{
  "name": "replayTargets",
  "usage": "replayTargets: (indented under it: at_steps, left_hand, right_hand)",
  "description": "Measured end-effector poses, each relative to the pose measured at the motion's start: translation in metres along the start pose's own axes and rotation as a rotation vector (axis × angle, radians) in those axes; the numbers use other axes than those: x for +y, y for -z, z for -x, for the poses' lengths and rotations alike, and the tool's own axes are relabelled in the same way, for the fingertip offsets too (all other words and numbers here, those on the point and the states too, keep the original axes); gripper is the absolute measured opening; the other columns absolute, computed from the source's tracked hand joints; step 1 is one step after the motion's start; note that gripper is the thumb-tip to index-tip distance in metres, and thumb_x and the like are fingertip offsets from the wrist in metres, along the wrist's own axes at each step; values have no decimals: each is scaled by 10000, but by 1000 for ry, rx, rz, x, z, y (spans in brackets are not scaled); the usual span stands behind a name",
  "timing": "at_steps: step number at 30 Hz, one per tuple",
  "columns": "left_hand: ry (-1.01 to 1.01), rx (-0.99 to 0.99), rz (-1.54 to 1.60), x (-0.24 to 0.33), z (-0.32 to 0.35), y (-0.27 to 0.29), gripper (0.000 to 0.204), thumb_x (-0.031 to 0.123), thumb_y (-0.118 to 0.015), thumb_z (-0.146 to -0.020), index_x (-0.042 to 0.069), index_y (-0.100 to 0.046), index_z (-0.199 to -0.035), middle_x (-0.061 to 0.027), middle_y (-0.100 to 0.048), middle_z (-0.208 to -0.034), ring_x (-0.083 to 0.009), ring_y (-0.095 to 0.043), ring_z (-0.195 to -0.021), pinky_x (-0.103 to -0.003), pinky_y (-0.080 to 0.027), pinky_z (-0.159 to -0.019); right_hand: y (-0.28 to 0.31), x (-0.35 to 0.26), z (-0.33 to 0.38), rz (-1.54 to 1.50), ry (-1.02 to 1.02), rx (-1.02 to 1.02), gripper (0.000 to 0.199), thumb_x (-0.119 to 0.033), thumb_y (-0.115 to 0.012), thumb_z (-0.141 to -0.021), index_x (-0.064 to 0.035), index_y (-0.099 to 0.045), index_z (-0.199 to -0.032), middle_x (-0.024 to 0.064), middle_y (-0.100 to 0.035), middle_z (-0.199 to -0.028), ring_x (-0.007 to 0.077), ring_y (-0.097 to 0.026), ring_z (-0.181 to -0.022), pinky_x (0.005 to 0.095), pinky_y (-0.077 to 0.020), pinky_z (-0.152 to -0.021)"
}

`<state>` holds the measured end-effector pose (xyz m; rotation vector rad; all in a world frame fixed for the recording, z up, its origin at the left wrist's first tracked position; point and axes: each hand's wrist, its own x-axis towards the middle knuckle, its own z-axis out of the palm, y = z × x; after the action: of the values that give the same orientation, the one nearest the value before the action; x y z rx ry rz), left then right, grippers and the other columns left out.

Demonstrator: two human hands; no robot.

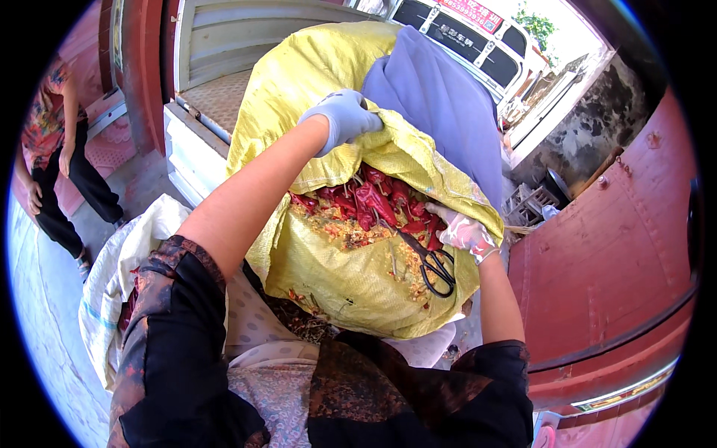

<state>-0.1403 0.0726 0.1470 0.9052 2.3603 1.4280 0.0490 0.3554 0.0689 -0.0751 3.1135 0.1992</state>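
Note:
A big yellow woven sack lies open before me with dried red chili peppers heaped inside its mouth. Gripping the sack's upper edge is my left hand, in a pale blue-grey glove, its fingers closed on the fabric. My right hand, in a whitish stained glove, reaches in at the right side of the peppers; its fingers are partly hidden there, and what they hold does not show. Black-handled scissors rest on the sack just below that hand, amid scattered yellow seeds and pepper bits.
Behind the sack are a purple cloth and a white truck bed. A white sack stands at my left, and beyond it a person in dark trousers. A large red metal door borders the right.

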Motion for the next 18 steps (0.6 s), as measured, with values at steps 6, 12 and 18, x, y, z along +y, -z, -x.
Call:
replayTargets:
  at_steps: [6,12,18]
  left_hand:
    - [-201,-244,548,-25,-2,-6,630,234,-676,-756,13,-394,-1274,-125,-551,-1087,-212,-588,-948,-337,-478,-769]
    - [-243,-195,454,-42,4,-19,759,263,-678,-748,-3,-305,-1353,-155,-432,-1290,-238,-436,-1188,-338,-361,-973]
    - [-291,278,-363,-62,20,-16,874,367,-663,-700,95,-231,-1409,-196,-284,-1416,-338,-344,-1286,-427,-257,-1063]
  right_hand:
    - [-13,-1,-12,-374,-98,6,373,-143,-588,-757,-142,-610,-1129,93,-638,-1070,271,-598,-976,332,-464,-854]
    - [42,-53,-11,-430,-45,113,303,-261,-609,-831,-39,-623,-1036,154,-655,-973,229,-623,-852,333,-471,-786]
    - [49,3,-73,-217,-228,477,645,-481,-576,-826,-4,-489,-1251,168,-589,-1165,266,-603,-990,347,-474,-784]
